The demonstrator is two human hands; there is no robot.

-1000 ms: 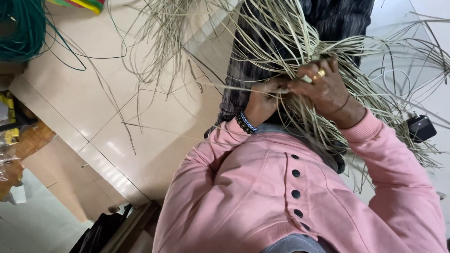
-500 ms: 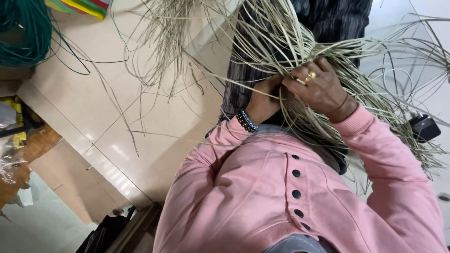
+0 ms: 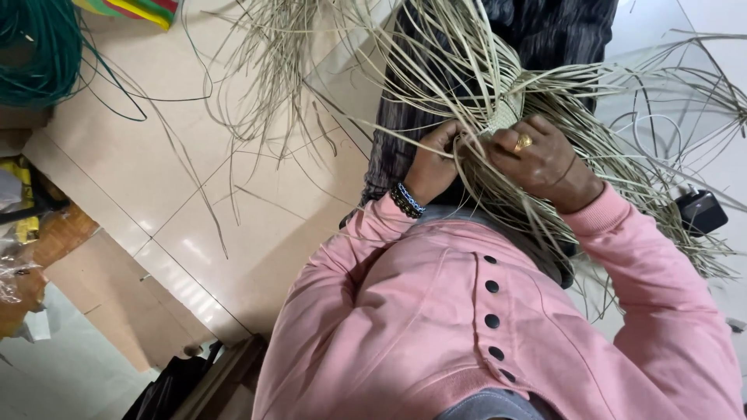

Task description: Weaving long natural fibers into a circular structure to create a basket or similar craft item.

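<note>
Woven piece (image 3: 504, 117) at centre-far, over the lap, between the two hands. Left hand (image 3: 432, 159) just left of it, right hand (image 3: 545, 159) just right, both touching its strands. Loose strands (image 3: 622, 155) fan out from the weave to the right and near side, over the right sleeve (image 3: 654, 288). More strands (image 3: 264, 85) spread on the floor (image 3: 194, 225), far left of the hands. Cord coil (image 3: 35, 50) at far left corner. Charger block (image 3: 700, 211) on the floor at right, beyond the strands. Bag (image 3: 167, 385) near left, at the floor edge.
</note>
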